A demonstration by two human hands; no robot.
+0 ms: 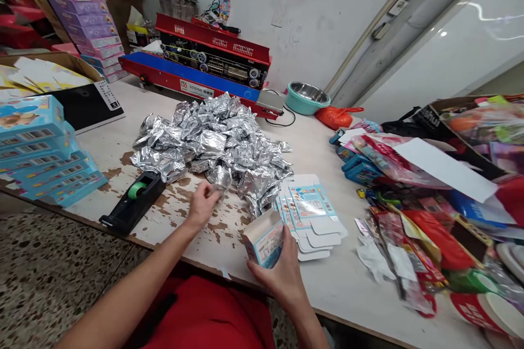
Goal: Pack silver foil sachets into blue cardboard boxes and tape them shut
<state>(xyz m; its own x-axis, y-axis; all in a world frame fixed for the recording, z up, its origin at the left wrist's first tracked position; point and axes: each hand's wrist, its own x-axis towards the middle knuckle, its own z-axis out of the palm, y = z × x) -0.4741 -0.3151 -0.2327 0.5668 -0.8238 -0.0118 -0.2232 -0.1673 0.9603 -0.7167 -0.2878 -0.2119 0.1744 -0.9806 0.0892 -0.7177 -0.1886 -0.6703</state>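
Note:
My right hand (282, 267) is wrapped round a small blue printed carton (268, 242), its open end tilted up toward the pile. My left hand (203, 202) pinches the edge of a silver foil packet (220, 176) at the front of the heap. That heap of foil packets (213, 139) spreads over the middle of the table. Flattened blue and white cartons (311, 202) lie in an overlapping stack just beyond my right hand. A black tape dispenser (137, 202) with a green roll stands to the left of my left hand.
Closed blue boxes (53, 158) are stacked at the left edge. Behind the heap stands a red sealing machine (213, 60) with a blue belt. A turquoise basin (307, 99) and an orange bag (338, 118) sit at the back. Mixed packages and a paper cup (487, 313) crowd the right.

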